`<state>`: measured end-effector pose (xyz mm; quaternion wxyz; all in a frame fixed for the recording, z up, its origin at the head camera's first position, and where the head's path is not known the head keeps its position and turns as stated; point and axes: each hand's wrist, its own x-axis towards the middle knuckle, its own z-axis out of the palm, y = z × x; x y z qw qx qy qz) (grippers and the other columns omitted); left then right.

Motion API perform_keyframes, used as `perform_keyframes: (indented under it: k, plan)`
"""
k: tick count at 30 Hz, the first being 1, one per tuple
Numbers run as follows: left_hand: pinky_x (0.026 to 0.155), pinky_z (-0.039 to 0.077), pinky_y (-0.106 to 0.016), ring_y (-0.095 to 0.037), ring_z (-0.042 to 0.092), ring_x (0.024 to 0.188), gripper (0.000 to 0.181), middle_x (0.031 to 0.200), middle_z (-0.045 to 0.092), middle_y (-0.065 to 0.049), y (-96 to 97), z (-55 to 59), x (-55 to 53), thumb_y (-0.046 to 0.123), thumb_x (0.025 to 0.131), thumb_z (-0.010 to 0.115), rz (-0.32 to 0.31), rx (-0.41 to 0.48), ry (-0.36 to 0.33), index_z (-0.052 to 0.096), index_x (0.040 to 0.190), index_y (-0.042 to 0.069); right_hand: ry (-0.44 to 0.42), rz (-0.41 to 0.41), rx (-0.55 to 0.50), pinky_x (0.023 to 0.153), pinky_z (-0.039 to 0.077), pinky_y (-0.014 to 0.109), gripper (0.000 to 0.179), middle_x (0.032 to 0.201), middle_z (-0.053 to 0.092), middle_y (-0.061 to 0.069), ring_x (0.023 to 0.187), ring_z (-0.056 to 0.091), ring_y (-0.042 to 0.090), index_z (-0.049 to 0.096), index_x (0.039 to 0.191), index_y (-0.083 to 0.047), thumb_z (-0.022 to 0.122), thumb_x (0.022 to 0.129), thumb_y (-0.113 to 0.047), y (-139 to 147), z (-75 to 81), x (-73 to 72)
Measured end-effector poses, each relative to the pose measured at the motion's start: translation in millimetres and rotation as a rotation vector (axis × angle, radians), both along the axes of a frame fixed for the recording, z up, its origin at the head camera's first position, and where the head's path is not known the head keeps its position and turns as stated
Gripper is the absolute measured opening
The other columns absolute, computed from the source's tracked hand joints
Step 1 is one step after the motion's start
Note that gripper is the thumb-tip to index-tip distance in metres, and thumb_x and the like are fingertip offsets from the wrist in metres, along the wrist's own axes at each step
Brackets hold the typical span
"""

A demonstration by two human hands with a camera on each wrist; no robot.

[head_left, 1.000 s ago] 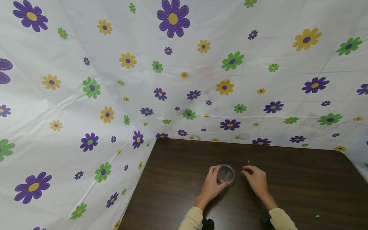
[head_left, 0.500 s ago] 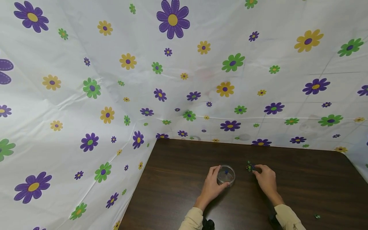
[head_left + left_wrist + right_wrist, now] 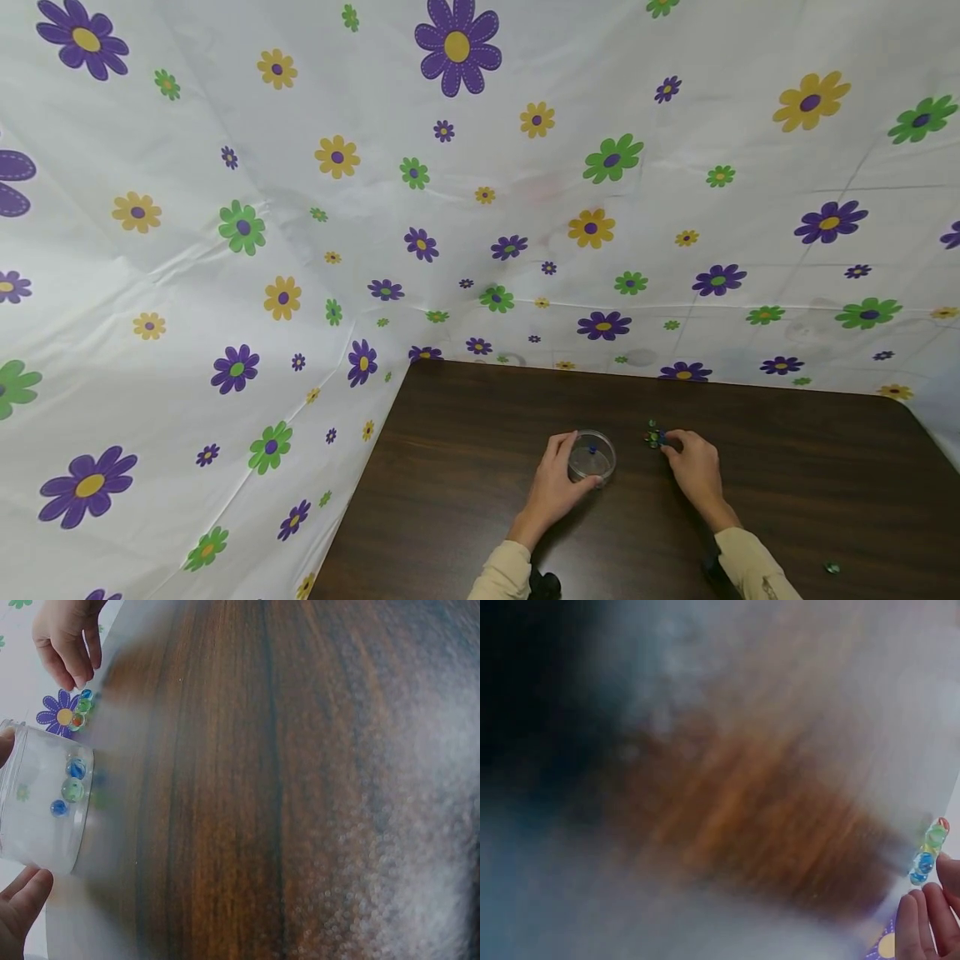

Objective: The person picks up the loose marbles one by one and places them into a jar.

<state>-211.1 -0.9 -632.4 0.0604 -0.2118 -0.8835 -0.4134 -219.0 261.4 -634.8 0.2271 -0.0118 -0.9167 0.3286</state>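
Note:
A round clear plastic jar [image 3: 601,475] stands on the dark wooden table, with several glass marbles inside, among them a blue marble [image 3: 76,768] and a green marble [image 3: 73,790]. My left hand [image 3: 551,487] holds the jar from its left side, thumb and fingers spread around the wall. To the right of it, a small cluster of marbles [image 3: 652,436] in green, blue and red lies on the table. At the right edge of that cluster my right hand [image 3: 697,475] pinches a blue marble [image 3: 662,437] between thumb and fingertips.
A lone green marble [image 3: 832,568] lies far to the right, near the front of the table [image 3: 480,408]. Behind and to the left hangs a white flower-patterned cloth [image 3: 300,192]. A dark round object [image 3: 549,585] shows beside the left sleeve.
My right hand has moved right, from beside the jar to the right side of the marble cluster, then stayed there. My left hand keeps its hold on the jar.

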Motion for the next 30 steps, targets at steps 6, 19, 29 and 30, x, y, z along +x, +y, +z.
perform_keyframes:
  k: [6,19,29,30]
  plan:
    - [0.101,0.049,-0.036,-0.017,0.056,0.127,0.078,0.146,0.047,0.0,0.6,-0.2,-0.4,0.038,0.092,0.081,0.001,-0.002,-0.003,0.046,0.155,0.007,-0.021,0.013,-0.002,0.077,0.052,0.062,0.019,0.101,0.069,0.033,0.092,0.067,0.051,0.072,0.102,0.013,0.076,0.084,0.009,1,-1.0,-3.7]
    - [0.102,0.049,-0.035,-0.017,0.055,0.127,0.078,0.146,0.048,-0.001,1.0,1.8,-1.1,0.037,0.091,0.082,0.005,0.003,-0.006,0.047,0.155,0.007,0.004,0.014,0.004,0.078,0.052,0.062,0.013,0.097,0.069,0.031,0.091,0.067,0.05,0.073,0.095,0.013,0.076,0.082,0.012,0,-3.2,-9.9]
    - [0.099,0.051,-0.036,-0.019,0.056,0.128,0.078,0.146,0.047,0.0,1.9,0.7,-1.0,0.04,0.092,0.08,0.012,-0.007,-0.004,0.046,0.156,0.012,0.011,0.041,0.027,0.072,0.053,0.059,0.01,0.091,0.068,0.027,0.083,0.067,0.046,0.073,0.092,0.012,0.076,0.082,0.013,1,-2.3,-10.8]
    - [0.099,0.051,-0.036,-0.019,0.056,0.128,0.078,0.146,0.047,0.001,1.9,0.7,-1.0,0.04,0.092,0.08,0.012,-0.006,-0.005,0.045,0.156,0.012,0.011,0.04,0.027,0.072,0.053,0.059,0.01,0.091,0.068,0.027,0.084,0.067,0.045,0.073,0.092,0.012,0.076,0.082,0.013,1,-2.2,-10.9]
